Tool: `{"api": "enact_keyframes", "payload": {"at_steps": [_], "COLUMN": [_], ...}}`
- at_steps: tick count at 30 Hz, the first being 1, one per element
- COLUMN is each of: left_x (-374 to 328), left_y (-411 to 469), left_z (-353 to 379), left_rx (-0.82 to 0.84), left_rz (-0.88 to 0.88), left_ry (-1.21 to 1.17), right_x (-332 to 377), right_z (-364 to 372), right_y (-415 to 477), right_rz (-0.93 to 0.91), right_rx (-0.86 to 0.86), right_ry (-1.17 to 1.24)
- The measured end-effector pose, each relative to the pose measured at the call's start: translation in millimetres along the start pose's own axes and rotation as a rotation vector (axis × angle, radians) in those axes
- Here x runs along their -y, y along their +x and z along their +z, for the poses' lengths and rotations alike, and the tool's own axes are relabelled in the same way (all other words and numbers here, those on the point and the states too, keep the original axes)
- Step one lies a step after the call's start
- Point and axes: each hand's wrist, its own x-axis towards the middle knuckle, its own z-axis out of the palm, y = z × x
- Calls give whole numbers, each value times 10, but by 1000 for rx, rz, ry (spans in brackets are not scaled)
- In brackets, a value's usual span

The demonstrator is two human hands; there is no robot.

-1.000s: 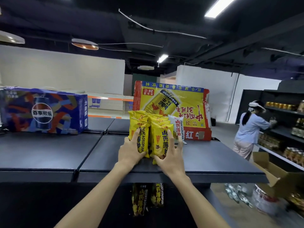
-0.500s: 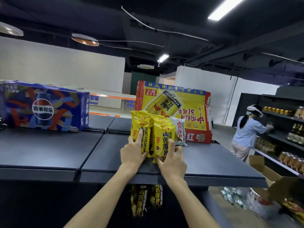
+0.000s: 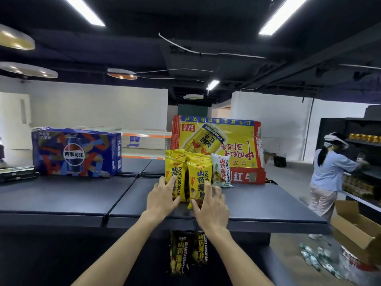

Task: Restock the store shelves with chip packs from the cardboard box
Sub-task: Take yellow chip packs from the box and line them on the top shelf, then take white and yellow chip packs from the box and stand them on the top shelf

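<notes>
Before you: chip packs (image 3: 199, 178) glossy, crinkled plastic film. Shelf top (image 3: 72, 195) matt, dark, smooth. Blue cola case (image 3: 76, 141) glossy printed card. Cardboard box (image 3: 356, 232) plain matt brown.

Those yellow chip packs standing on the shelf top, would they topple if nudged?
Probably: the yellow chip packs stand upright on narrow ends, and the left hand and right hand rest open against them as if steadying. They look puffy, so likely light and easily crushed.
</notes>
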Motion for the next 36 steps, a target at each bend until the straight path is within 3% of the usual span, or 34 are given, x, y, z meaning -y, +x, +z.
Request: {"api": "enact_keyframes", "payload": {"at_steps": [10, 20, 26, 30, 36], "left_x": [-1009, -2864, -3644, -3800, -3624], "left_y": [-114, -672, -1184, -1640, -2307], "left_z": [-240, 416, 971, 1590, 2641], "left_rx": [-63, -35, -35, 124, 510], "left_rz": [197, 508, 525, 588, 602], "left_ry": [-21, -207, -256, -280, -287], "right_x": [-800, -2432, -3495, -3974, -4314], "right_z": [-716, -1378, -1420, -1153, -532], "right_y": [64, -331, -896, -1447, -2334], "right_rz": [-1, 167, 339, 447, 595], "right_rx": [31, 38, 64, 143, 358], "right_ry": [-22, -120, -213, -231, -254]}}
